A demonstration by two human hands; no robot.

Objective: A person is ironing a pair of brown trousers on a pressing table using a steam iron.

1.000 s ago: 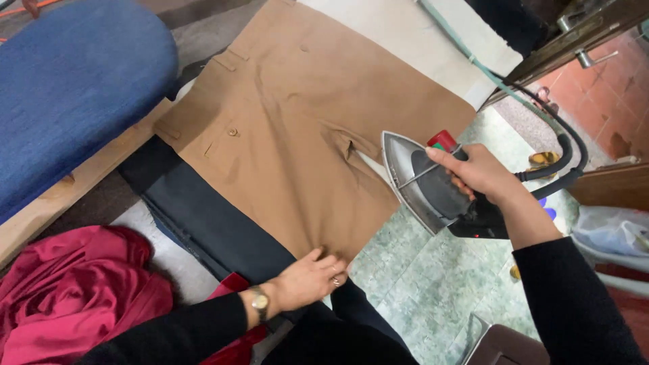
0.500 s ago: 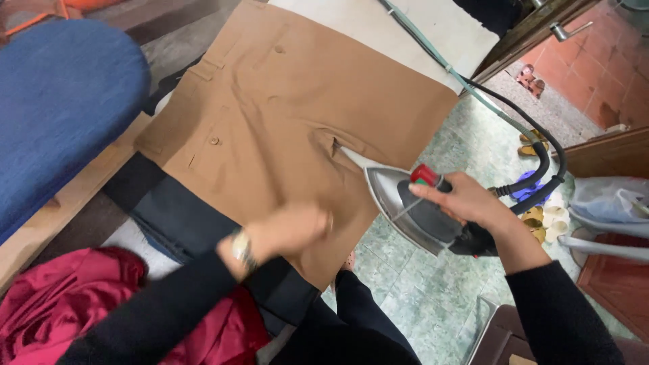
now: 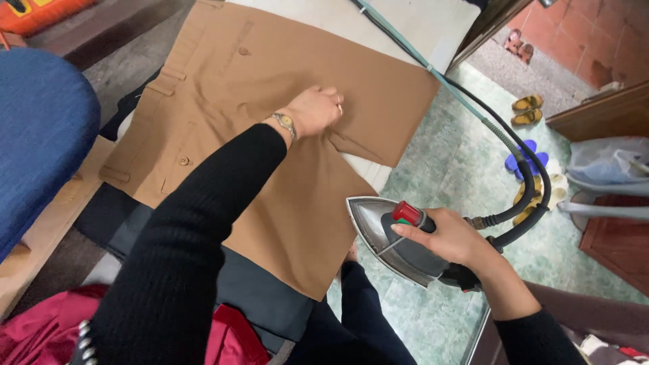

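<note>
- Head view: your left hand point(image 3: 312, 110) lies on the tan trousers point(image 3: 270, 135), fingers point(image 3: 331, 94) together and flat, clasping nothing; it looks set to press the cloth smooth beside the crease where the legs part.
- The trousers lie spread flat on the white-padded desk point(image 3: 419, 27), waistband toward the desk's left edge, legs toward its right edge. Their long axis runs across the desk, left to right.
- Your right hand point(image 3: 449, 236) has its fingers wrapped around the handle of the steam iron point(image 3: 392, 236), thumb by the red knob point(image 3: 407, 212). You hold it clear of the cloth, off the desk's near right corner and above the green floor point(image 3: 433, 162), likely so the hot plate rests on nothing while the other hand works.
- The iron's tip points up and left toward the trouser leg; its long axis slants from there down to your wrist.
- A black hose point(image 3: 514, 155) trails from the iron's back toward the desk's far edge.
- A dark garment point(image 3: 263, 297) lies under the trousers at the near edge, a red cloth point(image 3: 34, 331) beside it.
</note>
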